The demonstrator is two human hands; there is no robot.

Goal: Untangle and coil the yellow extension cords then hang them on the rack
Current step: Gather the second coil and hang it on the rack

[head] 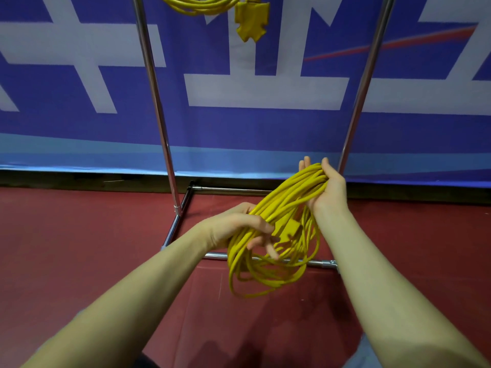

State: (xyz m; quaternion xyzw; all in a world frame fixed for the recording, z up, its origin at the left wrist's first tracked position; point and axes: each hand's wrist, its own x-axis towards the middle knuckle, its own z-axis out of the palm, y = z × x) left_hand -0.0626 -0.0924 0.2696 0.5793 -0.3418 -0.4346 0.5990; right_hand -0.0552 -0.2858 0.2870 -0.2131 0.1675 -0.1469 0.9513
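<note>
A coiled yellow extension cord (281, 208) is held between both hands above the red floor. My right hand (329, 187) grips the upper end of the coil, fingers curled over the strands. My left hand (239, 227) holds the coil's lower left side, thumb over the strands and fingers partly spread underneath. A yellow socket block (291, 228) sits in the middle of the coil. Loose loops hang below over the rack's front base bar. A second coiled yellow cord (196, 5) with its socket end (251, 21) hangs at the top of the metal rack (156, 102).
The rack's two chrome uprights (364, 83) rise from a rectangular base frame (180, 216) on the red floor (79, 235). A blue and white banner (265, 123) stands directly behind the rack.
</note>
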